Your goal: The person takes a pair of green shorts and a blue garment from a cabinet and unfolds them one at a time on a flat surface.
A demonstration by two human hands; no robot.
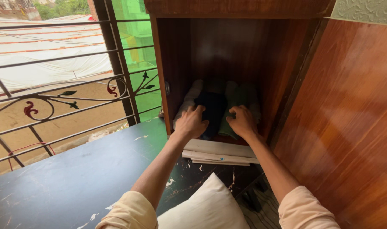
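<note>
Hands (191,122) (243,121) are resting curled atop rolled clothes (213,108) whose long axes are running away from us into the cabinet (172,63).

Two hands – left hand (192,121) at 11 o'clock, right hand (243,121) at 1 o'clock – three folded cloths (213,106), one pillow (204,208).

A wooden cupboard shelf (240,140) holds folded clothes: a dark blue one (213,111) between a grey one (189,99) and a green one (240,99). Below, the scuffed dark tabletop (74,178) carries flat white boards (221,153) and a white pillow (208,205).
</note>
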